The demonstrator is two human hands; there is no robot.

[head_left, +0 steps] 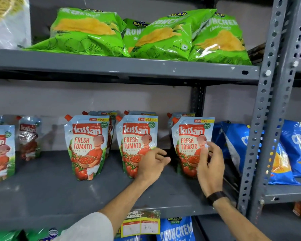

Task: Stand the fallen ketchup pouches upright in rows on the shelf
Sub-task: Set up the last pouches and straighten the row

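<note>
Kissan ketchup pouches stand upright on the grey middle shelf [59,192]. Three front ones form a row: left pouch [87,145], middle pouch [135,141], right pouch [189,145], each with more pouches behind. My left hand [151,164] is in front of the middle pouch's lower right, fingers spread and loose. My right hand [209,164] touches the right pouch's right edge with thumb and fingertips, a black watch on its wrist. Further left stand a smaller-looking pouch [29,136] at the back and another pouch [0,152] cut off by the frame edge.
Green chip bags [146,35] lie on the shelf above. Blue chip bags [247,150] lean right of the ketchup, past the perforated grey upright [261,119]. A price tag [140,223] hangs on the shelf's front lip, with more bags below.
</note>
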